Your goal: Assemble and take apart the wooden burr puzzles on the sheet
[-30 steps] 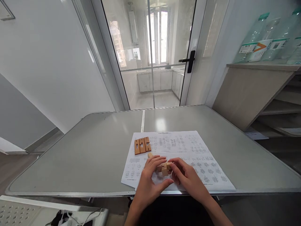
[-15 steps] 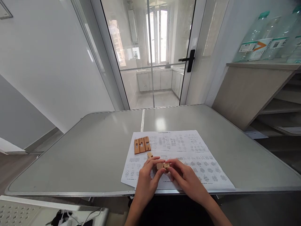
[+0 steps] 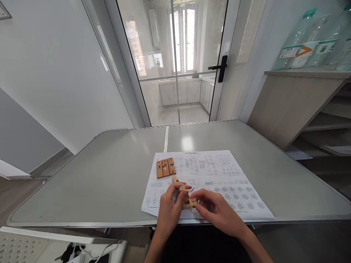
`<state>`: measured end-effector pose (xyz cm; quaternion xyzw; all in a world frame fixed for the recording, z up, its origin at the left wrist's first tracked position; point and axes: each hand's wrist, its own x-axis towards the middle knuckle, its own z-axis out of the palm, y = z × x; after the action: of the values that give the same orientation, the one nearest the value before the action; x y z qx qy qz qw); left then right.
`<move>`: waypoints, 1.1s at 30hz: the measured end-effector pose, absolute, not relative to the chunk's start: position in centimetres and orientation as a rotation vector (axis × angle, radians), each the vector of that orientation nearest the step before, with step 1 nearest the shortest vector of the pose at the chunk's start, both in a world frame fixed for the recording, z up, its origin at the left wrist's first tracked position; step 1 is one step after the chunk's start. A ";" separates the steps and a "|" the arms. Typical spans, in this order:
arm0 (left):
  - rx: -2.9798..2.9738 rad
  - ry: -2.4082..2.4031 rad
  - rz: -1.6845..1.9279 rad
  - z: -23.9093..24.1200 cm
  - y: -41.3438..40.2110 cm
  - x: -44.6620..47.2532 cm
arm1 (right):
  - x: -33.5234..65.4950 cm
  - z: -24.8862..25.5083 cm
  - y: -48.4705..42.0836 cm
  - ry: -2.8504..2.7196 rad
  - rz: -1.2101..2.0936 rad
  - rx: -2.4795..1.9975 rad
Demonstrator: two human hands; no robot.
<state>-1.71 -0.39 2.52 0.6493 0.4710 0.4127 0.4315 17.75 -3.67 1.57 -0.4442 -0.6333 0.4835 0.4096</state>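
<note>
My left hand (image 3: 171,201) pinches a light wooden puzzle piece (image 3: 182,187) between thumb and fingers, above the printed sheet. Between the thumb and fingertips of my right hand (image 3: 212,204) is another wooden puzzle piece (image 3: 193,201), with a dark mark on its face. The two pieces are close together; whether they touch I cannot tell. Just beyond my left fingers a small wooden piece (image 3: 174,179) lies on the paper. Three brown slotted wooden pieces (image 3: 166,168) with dark marks lie side by side farther back.
A large paper sheet (image 3: 219,164) printed with small diagrams lies on the grey table (image 3: 95,182). A glass door (image 3: 178,73) stands behind it. Plastic bottles (image 3: 296,47) stand on a shelf unit (image 3: 296,98) at the right. At lower left is a white perforated surface (image 3: 22,244) with cables.
My right hand has drawn its piece down and toward me, turning its marked face up. My left hand's piece has shifted slightly up and left, so the two pieces sit farther apart.
</note>
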 end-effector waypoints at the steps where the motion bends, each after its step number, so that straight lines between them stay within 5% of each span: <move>1: 1.606 1.178 1.029 2.7 -0.4 -1.7 | 17.8 1.5 -3.7 -1.587 1.225 -1.112; 33: 1.670 1.204 0.860 5.9 0.0 -2.9 | 17.7 1.9 -4.8 -1.840 1.031 -0.907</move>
<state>-2.89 0.00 5.95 0.6721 0.4847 0.3463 0.4397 17.72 -4.75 1.89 -0.3603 -0.7307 0.4094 0.4106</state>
